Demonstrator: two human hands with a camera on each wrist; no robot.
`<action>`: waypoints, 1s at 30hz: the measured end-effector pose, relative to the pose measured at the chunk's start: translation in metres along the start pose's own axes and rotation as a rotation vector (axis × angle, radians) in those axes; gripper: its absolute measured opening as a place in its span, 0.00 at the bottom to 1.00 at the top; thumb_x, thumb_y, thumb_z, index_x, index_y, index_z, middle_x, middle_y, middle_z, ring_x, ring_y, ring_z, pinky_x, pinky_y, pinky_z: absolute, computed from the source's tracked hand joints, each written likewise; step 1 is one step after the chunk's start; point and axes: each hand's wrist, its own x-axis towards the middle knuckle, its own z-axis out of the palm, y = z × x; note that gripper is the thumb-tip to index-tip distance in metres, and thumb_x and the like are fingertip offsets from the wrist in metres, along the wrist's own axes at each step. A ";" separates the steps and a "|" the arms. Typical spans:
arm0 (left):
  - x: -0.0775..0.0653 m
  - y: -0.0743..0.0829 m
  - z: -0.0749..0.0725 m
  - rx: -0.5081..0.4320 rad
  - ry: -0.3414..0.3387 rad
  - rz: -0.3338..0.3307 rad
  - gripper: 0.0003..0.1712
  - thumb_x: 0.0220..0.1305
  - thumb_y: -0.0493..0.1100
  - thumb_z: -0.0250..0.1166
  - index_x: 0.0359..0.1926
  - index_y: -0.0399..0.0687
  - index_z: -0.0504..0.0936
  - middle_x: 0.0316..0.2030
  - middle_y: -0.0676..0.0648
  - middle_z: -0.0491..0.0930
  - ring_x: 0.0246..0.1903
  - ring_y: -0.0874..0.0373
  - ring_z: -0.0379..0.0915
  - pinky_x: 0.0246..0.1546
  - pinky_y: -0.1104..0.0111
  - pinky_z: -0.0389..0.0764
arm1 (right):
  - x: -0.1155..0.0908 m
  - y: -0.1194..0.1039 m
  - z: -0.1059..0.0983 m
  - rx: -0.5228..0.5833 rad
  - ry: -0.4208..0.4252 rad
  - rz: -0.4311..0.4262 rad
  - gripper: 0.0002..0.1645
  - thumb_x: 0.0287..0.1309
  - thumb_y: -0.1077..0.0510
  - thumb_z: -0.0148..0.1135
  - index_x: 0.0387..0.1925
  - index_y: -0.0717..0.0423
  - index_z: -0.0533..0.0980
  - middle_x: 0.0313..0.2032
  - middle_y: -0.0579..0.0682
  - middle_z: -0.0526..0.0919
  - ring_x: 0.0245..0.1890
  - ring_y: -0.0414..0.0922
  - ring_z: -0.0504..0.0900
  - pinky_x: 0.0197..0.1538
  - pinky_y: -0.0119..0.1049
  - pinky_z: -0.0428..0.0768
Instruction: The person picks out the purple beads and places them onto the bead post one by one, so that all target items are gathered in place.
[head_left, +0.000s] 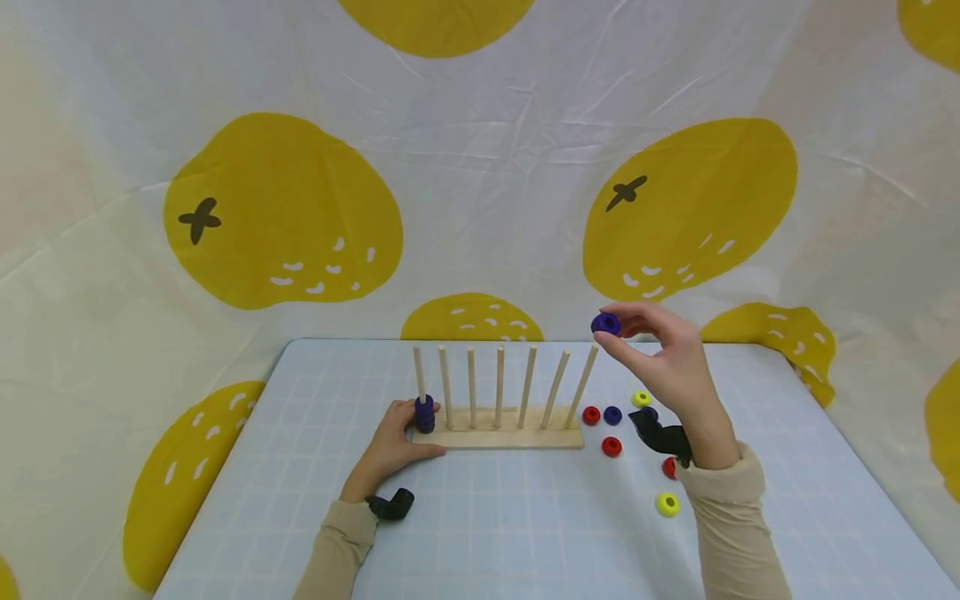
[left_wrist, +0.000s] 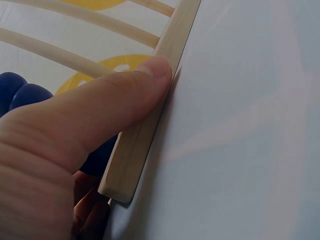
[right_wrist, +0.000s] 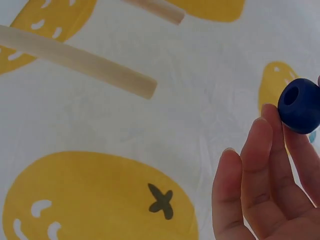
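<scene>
As my left hand (head_left: 393, 436) grips the left end of the wooden rack (head_left: 495, 438), which runs left to right, my right hand (head_left: 667, 358) pinches a blue bead (head_left: 601, 324) near the rightmost peg (head_left: 582, 387), well right of the stacked beads (head_left: 424, 416).

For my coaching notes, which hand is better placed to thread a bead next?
Probably the right hand: it pinches a raised blue bead, while the left hand grips the peg rack.

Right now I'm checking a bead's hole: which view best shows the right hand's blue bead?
The right wrist view: the blue bead looks large, its hole plain, though cropped. The head view shows it smaller; the left wrist omits it.
</scene>
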 end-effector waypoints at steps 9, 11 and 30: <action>0.003 -0.004 0.001 0.007 -0.001 0.025 0.41 0.39 0.51 0.84 0.58 0.51 0.82 0.54 0.53 0.80 0.51 0.55 0.65 0.55 0.53 0.68 | 0.014 -0.011 0.010 0.056 0.001 -0.054 0.22 0.49 0.75 0.71 0.48 0.61 0.82 0.38 0.52 0.85 0.35 0.38 0.81 0.45 0.27 0.77; 0.002 -0.004 0.001 0.008 0.002 0.022 0.41 0.39 0.51 0.84 0.58 0.51 0.82 0.54 0.53 0.80 0.51 0.55 0.65 0.55 0.53 0.68 | 0.018 -0.013 0.013 0.079 -0.005 -0.082 0.23 0.49 0.76 0.70 0.49 0.63 0.82 0.38 0.53 0.84 0.35 0.39 0.81 0.44 0.27 0.78; 0.001 -0.004 0.001 -0.010 0.005 0.016 0.40 0.38 0.50 0.85 0.57 0.52 0.82 0.54 0.53 0.80 0.50 0.55 0.65 0.55 0.53 0.68 | 0.048 -0.035 0.035 0.168 -0.062 -0.158 0.23 0.54 0.74 0.68 0.52 0.60 0.82 0.40 0.51 0.83 0.34 0.43 0.79 0.42 0.30 0.79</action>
